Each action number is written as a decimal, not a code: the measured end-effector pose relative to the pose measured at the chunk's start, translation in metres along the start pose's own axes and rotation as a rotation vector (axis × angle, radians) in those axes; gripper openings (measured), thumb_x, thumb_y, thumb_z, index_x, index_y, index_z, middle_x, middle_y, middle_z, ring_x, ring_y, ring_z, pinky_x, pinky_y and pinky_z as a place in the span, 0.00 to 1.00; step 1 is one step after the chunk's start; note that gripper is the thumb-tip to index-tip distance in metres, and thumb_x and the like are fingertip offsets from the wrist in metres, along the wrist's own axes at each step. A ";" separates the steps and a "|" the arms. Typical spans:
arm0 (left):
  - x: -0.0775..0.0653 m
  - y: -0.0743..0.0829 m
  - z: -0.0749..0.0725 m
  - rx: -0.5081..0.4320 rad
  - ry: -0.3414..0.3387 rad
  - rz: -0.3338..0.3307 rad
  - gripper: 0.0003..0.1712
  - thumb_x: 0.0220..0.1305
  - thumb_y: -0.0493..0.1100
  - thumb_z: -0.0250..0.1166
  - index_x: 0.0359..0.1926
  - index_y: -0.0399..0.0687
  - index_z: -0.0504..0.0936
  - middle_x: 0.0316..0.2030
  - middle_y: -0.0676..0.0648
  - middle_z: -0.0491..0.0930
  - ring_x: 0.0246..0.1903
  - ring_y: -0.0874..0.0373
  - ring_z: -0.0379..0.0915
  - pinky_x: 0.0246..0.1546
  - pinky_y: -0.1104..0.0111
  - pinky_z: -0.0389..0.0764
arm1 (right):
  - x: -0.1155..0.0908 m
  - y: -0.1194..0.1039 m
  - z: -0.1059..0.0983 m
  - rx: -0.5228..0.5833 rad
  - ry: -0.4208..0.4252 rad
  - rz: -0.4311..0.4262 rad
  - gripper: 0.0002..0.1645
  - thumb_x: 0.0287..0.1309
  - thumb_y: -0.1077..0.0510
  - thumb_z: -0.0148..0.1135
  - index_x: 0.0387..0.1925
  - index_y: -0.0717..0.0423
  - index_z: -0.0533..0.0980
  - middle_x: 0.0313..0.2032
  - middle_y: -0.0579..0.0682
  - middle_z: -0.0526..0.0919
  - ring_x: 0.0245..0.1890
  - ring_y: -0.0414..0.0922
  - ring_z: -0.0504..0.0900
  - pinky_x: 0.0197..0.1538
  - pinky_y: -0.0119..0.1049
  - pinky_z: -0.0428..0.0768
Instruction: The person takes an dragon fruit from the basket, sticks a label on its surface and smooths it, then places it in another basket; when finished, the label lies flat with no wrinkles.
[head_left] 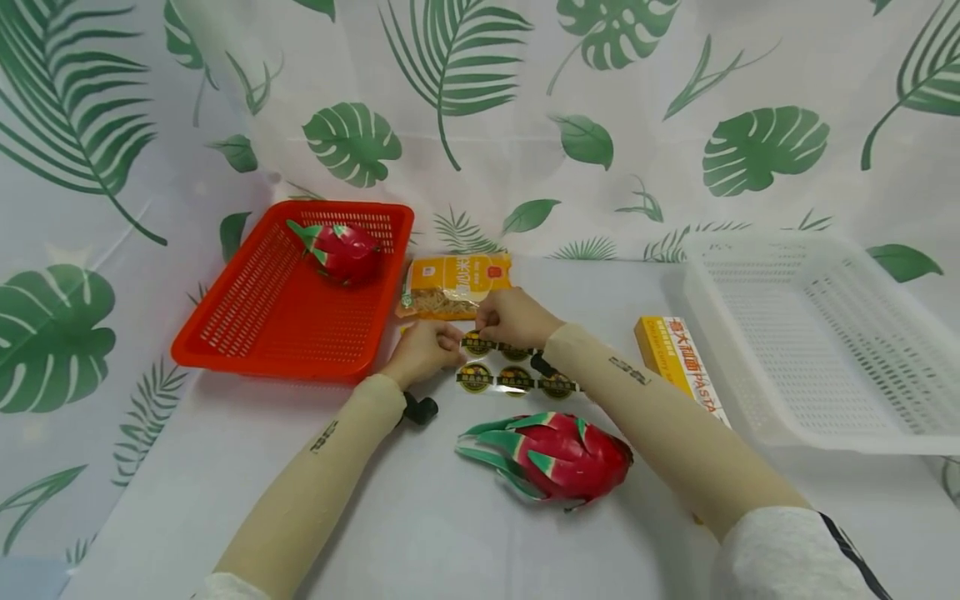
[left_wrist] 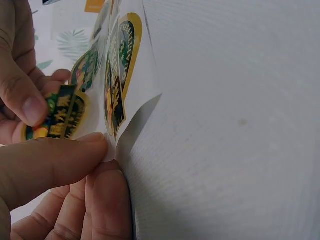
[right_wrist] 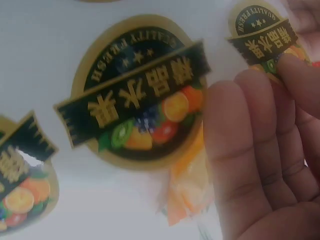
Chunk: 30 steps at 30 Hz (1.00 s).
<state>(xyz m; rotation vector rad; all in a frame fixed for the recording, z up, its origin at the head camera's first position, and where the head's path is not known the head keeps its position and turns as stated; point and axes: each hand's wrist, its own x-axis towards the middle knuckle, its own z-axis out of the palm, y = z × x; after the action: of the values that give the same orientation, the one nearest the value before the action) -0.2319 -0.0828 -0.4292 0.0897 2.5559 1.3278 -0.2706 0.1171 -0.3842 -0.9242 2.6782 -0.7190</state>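
Note:
A clear sheet of round fruit stickers [head_left: 495,360] lies on the table under both hands. My left hand [head_left: 423,352] pinches the sheet's left edge between thumb and finger, and the edge lifts off the table in the left wrist view. My right hand [head_left: 517,318] holds one black-and-gold sticker [right_wrist: 265,37] between its thumb and fingers. That sticker looks bent up in the left wrist view; whether part of it still clings to the sheet I cannot tell. Just below the sheet, a red dragon fruit [head_left: 562,458] with green-tipped scales lies on its side.
At left stands a red basket [head_left: 285,292] holding another dragon fruit [head_left: 345,250]. An orange-yellow food bag [head_left: 450,287] lies behind the hands. A yellow-and-white pasta box [head_left: 682,358] sits beside the white basket [head_left: 750,437] at right, partly behind the right forearm.

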 end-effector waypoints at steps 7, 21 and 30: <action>-0.003 -0.001 0.004 0.021 -0.004 0.024 0.15 0.58 0.38 0.75 0.47 0.42 0.87 0.36 0.46 0.87 0.35 0.58 0.79 0.37 0.73 0.77 | -0.016 0.001 -0.008 0.022 -0.011 0.030 0.02 0.65 0.61 0.69 0.35 0.55 0.83 0.33 0.49 0.87 0.32 0.42 0.79 0.41 0.36 0.80; -0.011 0.008 0.008 0.122 0.097 0.056 0.20 0.57 0.37 0.74 0.52 0.40 0.86 0.40 0.44 0.85 0.40 0.52 0.78 0.48 0.62 0.81 | -0.072 -0.014 -0.050 0.195 0.022 0.086 0.03 0.68 0.57 0.68 0.38 0.52 0.84 0.32 0.48 0.89 0.30 0.49 0.82 0.36 0.37 0.80; -0.036 0.034 0.015 0.110 0.138 0.273 0.11 0.67 0.40 0.70 0.48 0.43 0.89 0.39 0.46 0.89 0.38 0.55 0.83 0.42 0.63 0.84 | -0.103 -0.023 -0.057 0.229 0.020 0.063 0.03 0.67 0.61 0.68 0.39 0.57 0.83 0.30 0.49 0.86 0.28 0.47 0.80 0.35 0.34 0.80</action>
<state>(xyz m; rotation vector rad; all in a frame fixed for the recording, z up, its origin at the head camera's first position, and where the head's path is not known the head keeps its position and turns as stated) -0.1952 -0.0572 -0.4032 0.3943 2.8132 1.3235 -0.1985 0.1873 -0.3194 -0.7744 2.5595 -1.0000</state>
